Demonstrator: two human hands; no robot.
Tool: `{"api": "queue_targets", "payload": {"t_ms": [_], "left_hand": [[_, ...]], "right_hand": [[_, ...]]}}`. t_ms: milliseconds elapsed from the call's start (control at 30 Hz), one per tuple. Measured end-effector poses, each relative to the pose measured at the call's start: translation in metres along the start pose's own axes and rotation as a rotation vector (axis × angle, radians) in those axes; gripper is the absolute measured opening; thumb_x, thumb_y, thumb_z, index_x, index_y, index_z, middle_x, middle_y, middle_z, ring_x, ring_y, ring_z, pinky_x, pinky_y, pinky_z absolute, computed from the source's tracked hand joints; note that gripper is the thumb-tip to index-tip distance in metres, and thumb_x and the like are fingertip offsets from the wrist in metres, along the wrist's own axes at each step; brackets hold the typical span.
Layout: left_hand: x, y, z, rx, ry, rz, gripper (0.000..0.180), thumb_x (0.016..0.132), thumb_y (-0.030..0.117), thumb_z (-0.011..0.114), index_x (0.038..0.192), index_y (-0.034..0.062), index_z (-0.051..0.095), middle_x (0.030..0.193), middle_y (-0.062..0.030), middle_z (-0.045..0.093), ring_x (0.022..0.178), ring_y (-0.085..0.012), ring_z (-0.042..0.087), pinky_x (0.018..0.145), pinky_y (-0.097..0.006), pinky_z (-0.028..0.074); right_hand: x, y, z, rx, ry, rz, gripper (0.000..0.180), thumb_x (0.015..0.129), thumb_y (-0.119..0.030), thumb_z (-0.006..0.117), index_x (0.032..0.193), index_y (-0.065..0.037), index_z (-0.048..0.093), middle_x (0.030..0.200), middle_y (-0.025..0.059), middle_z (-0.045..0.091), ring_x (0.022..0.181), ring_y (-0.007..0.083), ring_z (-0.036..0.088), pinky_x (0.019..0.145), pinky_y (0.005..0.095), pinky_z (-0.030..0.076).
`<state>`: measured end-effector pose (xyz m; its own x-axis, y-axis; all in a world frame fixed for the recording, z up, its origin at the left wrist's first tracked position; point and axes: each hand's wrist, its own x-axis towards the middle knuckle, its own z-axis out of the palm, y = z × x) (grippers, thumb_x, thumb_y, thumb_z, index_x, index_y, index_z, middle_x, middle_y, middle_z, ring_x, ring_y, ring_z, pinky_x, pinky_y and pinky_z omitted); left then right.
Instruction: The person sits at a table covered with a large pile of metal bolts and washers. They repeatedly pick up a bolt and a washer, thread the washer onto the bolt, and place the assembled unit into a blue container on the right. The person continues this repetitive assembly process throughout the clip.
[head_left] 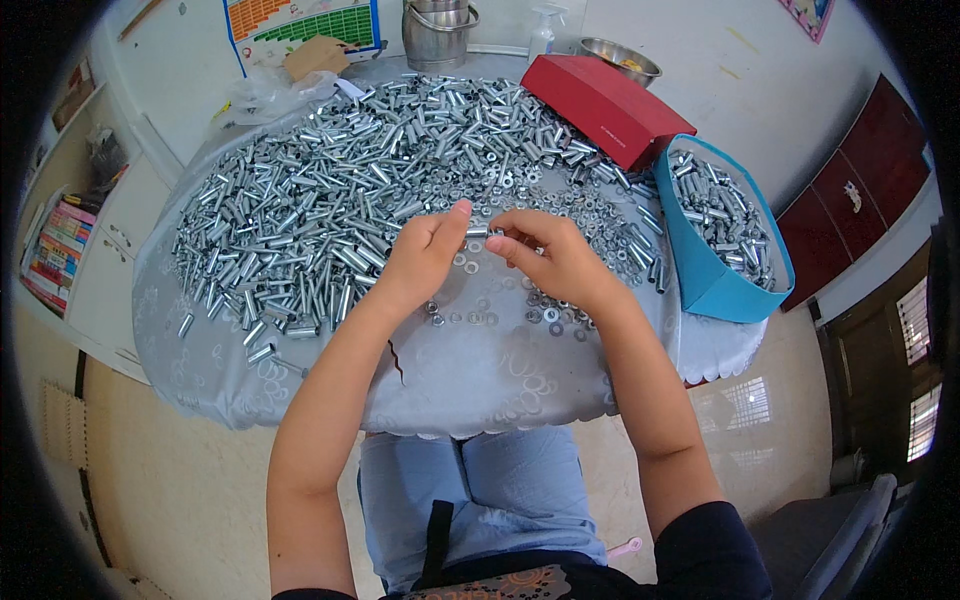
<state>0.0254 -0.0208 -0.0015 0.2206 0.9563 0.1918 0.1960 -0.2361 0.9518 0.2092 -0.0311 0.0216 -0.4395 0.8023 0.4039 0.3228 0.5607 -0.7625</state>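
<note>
In front of me, over the near part of the pile, my left hand [428, 255] is closed on a short silver metal sleeve [478, 232], its thumb pointing up and away. My right hand [556, 258] pinches at the sleeve's right end, thumb and forefinger together. Whether a small nut or washer sits in that pinch is too small to tell. Beyond and to the left spreads a big heap of silver metal sleeves and bolts [290, 215]. Loose washers [600, 215] and nuts [437, 319] lie around and below both hands.
A teal fabric bin [722, 300] full of metal sleeves stands at the right, beside a red box [610, 105]. Along the back are a metal pail [437, 40], a spray bottle [542, 38] and a steel bowl [622, 58]. A pale patterned cloth [480, 385] covers the table.
</note>
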Motion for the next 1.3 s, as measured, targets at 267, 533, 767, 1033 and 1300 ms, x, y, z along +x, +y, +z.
{"api": "queue_targets", "payload": {"t_ms": [267, 533, 767, 1033, 1300], "left_hand": [[-0.004, 0.004, 0.002, 0.145, 0.067, 0.093, 0.053, 0.091, 0.040, 0.040, 0.059, -0.0026, 0.045, 0.052, -0.0047, 0.039, 0.052, -0.0135, 0.034, 0.051, -0.031, 0.032], [-0.004, 0.001, 0.004, 0.165, 0.087, 0.211, 0.054, 0.092, 0.039, 0.039, 0.059, -0.0031, 0.044, 0.051, -0.0072, 0.038, 0.051, -0.0141, 0.034, 0.049, -0.032, 0.032], [-0.003, -0.003, 0.005, 0.071, 0.053, 0.133, 0.054, 0.092, 0.040, 0.037, 0.057, -0.0009, 0.043, 0.051, -0.0018, 0.039, 0.051, -0.0117, 0.033, 0.049, -0.030, 0.031], [-0.003, -0.004, 0.006, 0.016, 0.012, 0.105, 0.053, 0.092, 0.040, 0.038, 0.057, 0.0002, 0.044, 0.052, -0.0001, 0.038, 0.052, -0.0100, 0.033, 0.049, -0.028, 0.030], [-0.004, -0.001, 0.005, 0.028, -0.022, 0.071, 0.053, 0.092, 0.040, 0.038, 0.058, 0.0001, 0.045, 0.052, -0.0003, 0.039, 0.053, -0.0100, 0.034, 0.050, -0.029, 0.032]], "right_hand": [[0.000, -0.010, -0.005, -0.093, -0.071, 0.024, 0.023, 0.086, -0.022, 0.053, 0.084, 0.001, 0.057, 0.064, 0.0133, 0.054, 0.055, 0.0209, 0.050, 0.055, 0.0312, 0.041], [0.000, -0.003, -0.003, 0.160, -0.150, 0.278, 0.044, 0.090, -0.039, 0.044, 0.070, -0.001, 0.052, 0.059, 0.0034, 0.048, 0.055, 0.0120, 0.043, 0.052, 0.0273, 0.037], [-0.001, -0.002, -0.007, 0.167, -0.222, 0.205, 0.041, 0.089, -0.038, 0.047, 0.069, -0.002, 0.048, 0.060, -0.0002, 0.044, 0.055, 0.0080, 0.037, 0.049, 0.0255, 0.032], [-0.002, -0.005, -0.006, 0.333, -0.234, 0.297, 0.032, 0.088, -0.032, 0.053, 0.073, -0.004, 0.049, 0.063, -0.0003, 0.045, 0.056, 0.0061, 0.041, 0.050, 0.0221, 0.035], [0.000, -0.003, -0.010, 0.387, -0.215, 0.391, 0.025, 0.085, -0.027, 0.057, 0.083, -0.002, 0.052, 0.063, -0.0021, 0.046, 0.054, 0.0049, 0.042, 0.047, 0.0218, 0.035]]}}
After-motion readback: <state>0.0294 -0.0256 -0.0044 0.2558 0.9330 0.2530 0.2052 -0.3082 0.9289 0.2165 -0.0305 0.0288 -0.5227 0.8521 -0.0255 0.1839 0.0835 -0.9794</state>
